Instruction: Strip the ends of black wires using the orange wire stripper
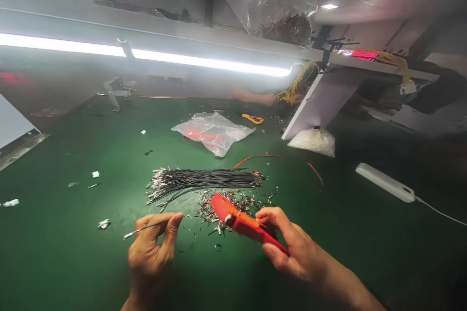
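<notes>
Between the thumb and fingers of my left hand (155,243) is a thin dark wire (148,227). A white end piece points left, and the other end sticks out past my fingertips to the right. My right hand (292,248) is closed around the handles of a red wire stripper (242,223), its head pointing up and left, apart from the wire. Beyond both hands lies a bundle of black wires (211,178), with pale terminals at the left and copper-coloured tips at the right. A heap of wire scraps (207,209) is partly hidden behind the stripper.
A clear plastic bag (215,131) with something red inside lies farther back, near a yellow tool (253,118). A tied bag of white material (314,142) leans by a slanted panel (321,102). At right rests a white corded bar (385,183). White bits (104,224) dot the left side.
</notes>
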`<state>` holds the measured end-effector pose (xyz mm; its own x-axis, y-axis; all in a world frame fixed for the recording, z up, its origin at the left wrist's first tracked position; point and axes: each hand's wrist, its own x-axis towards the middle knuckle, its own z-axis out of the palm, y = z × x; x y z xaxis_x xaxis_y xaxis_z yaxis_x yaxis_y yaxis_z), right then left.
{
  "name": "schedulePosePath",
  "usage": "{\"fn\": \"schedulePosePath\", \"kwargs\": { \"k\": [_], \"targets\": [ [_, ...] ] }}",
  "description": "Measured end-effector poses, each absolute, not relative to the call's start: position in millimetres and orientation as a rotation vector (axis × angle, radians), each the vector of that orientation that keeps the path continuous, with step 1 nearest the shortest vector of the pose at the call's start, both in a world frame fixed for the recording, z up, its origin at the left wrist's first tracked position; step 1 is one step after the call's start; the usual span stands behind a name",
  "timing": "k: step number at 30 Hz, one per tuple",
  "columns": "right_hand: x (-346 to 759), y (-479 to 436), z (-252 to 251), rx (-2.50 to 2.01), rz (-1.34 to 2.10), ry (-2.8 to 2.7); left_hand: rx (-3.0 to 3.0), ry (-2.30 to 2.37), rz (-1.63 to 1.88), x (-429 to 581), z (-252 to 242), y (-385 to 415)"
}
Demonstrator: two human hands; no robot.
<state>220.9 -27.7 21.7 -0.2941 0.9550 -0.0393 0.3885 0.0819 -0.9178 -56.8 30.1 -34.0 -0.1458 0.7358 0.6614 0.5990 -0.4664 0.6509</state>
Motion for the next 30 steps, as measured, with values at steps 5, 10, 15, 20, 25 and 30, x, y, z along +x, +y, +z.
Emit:
{"fn": "schedulePosePath", "kwargs": {
  "k": [5,10,15,20,25,30],
  "targets": [
    [211.1,-11.7,9.5,-1.037,1.655,-1.408,2.148,1.390,1.665,-46.4,-37.3,24.9],
    [194.0,-5.6,1.6,-0.800,1.938,-1.202,2.234,1.300,1.622,-39.7,-29.2,20.9],
    [179.1,-13.1,-12.2,-0.527,2.125,-0.812,2.280,1.304,1.673,-41.5,-19.6,15.6],
    [165.3,-23.4,-21.4,-0.436,2.138,-0.607,2.435,1.220,1.634,-42.8,-12.2,5.8],
    [159.4,-30.3,-30.6,-0.515,2.187,-0.601,2.611,1.206,1.647,-41.4,-11.9,4.5],
    [155.3,-30.8,-34.5,-0.600,2.086,-0.732,3.000,0.895,1.458,-34.9,-24.5,-14.1]
  ]
}}
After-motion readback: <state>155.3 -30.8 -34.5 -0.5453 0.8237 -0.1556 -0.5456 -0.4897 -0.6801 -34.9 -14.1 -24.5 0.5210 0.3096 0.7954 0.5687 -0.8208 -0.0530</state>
